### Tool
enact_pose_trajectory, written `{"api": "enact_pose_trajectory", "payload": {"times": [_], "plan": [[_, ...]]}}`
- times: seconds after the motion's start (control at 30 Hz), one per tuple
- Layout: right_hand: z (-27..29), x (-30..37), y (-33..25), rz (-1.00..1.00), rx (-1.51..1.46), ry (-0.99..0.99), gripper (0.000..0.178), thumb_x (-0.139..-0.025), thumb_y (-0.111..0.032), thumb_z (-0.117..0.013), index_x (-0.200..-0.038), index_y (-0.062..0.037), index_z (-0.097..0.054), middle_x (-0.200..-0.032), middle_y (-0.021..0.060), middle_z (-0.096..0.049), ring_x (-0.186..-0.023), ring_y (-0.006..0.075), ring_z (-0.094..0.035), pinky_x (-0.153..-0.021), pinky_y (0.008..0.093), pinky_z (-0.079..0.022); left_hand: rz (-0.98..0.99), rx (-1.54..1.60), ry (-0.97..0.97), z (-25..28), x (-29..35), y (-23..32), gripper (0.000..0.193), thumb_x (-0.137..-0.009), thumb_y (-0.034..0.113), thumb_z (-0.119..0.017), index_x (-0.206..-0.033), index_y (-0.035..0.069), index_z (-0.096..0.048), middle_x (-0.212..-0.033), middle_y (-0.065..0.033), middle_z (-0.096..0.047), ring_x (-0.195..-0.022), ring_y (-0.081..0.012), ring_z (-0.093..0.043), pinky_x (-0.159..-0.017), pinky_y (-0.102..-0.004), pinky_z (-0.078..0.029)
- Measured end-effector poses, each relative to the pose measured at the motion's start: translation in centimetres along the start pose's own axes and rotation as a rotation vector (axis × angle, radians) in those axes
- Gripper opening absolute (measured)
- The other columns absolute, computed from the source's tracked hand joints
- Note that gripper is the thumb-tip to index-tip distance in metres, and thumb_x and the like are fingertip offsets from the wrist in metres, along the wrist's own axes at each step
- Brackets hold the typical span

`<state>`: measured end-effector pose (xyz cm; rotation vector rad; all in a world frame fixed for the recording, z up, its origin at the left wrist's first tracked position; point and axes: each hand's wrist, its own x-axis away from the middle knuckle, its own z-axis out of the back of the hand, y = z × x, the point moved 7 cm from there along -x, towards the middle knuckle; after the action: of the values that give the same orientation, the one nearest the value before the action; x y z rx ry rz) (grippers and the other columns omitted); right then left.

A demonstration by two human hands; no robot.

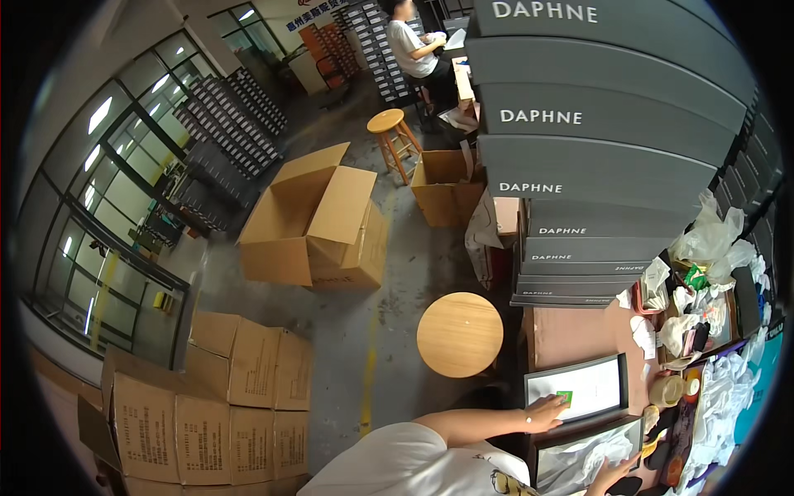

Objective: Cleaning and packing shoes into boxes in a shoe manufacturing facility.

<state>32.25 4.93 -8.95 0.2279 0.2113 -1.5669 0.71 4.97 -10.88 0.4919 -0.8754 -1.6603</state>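
My left hand (544, 414) reaches over a dark-rimmed box lid (624, 379) with a white inside. Its fingertips are closed on a small green square packet (564, 398). Just nearer to me is an open dark shoebox (538, 463) filled with crumpled white tissue paper (579, 460). At that box's right side, my right hand (614, 477) has its thumb and fingers around the tissue paper. The lower part of this hand is cut off by the picture's edge. What lies under the tissue is hidden.
Dark grey shoeboxes (604, 165) are stacked high on the brown table (571, 335). Tape rolls (667, 390) and a bin of plastic bags (703, 318) stand right. A round stool (460, 335), open carton (318, 223) and carton stack (207, 413) stand left. Another person (413, 50) works far off.
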Motion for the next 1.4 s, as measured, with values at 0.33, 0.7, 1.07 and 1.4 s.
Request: {"api": "enact_pose_trajectory", "payload": {"times": [0.33, 0.7, 1.07, 1.4], "plan": [[-6.1, -2.1, -2.6, -0.188, 0.108, -0.365, 0.040, -0.093, -0.016, -0.043, -0.128, 0.0017, -0.047, -0.105, 0.0220, -0.062, -0.096, 0.0366, -0.060, -0.087, 0.0489, -0.045, -0.033, -0.076, -0.369, -3.5, -3.2, -0.4, 0.034, -0.077, 0.027, -0.068, -0.095, -0.001, -0.063, -0.089, -0.0248, -0.064, -0.085, -0.0406, -0.063, -0.072, -0.0488, -0.050], [1.2, -0.7, -6.2, -0.246, -0.128, -0.139, 0.042, -0.088, -0.018, -0.052, -0.129, -0.0072, -0.050, -0.140, 0.0146, -0.041, -0.125, 0.0364, -0.040, -0.101, 0.0537, -0.033, -0.062, 0.579, -0.351, 9.8, -1.4, 11.3, 0.023, -0.094, 0.012, -0.053, -0.110, -0.003, -0.058, -0.089, -0.0080, -0.066, -0.081, -0.0066, -0.057, -0.069, -0.0252, -0.048], [6.2, 10.0, 0.7, -0.932, -0.898, 0.041, 0.053, -0.090, -0.040, -0.059, -0.120, 0.0029, -0.057, -0.104, 0.0234, -0.066, -0.092, 0.0300, -0.064, -0.086, 0.0379, -0.048, -0.227, 0.280, -0.261, -1.8, -1.2, 11.9, 0.057, -0.094, 0.032, -0.056, -0.133, -0.006, -0.041, -0.141, -0.0266, -0.036, -0.130, -0.0376, -0.038, -0.107, -0.0413, -0.032], [1.0, 8.3, -4.6, -1.108, -1.071, -0.040, 0.064, -0.083, -0.050, -0.063, -0.123, -0.0005, -0.058, -0.097, 0.0223, -0.068, -0.092, 0.0310, -0.066, -0.083, 0.0398, -0.050, 0.350, 0.304, -0.816, -5.1, -6.2, -0.5, 0.051, -0.096, 0.034, -0.054, -0.130, -0.004, -0.046, -0.120, -0.0125, -0.059, -0.106, -0.0211, -0.057, -0.089, -0.0341, -0.046]]}}
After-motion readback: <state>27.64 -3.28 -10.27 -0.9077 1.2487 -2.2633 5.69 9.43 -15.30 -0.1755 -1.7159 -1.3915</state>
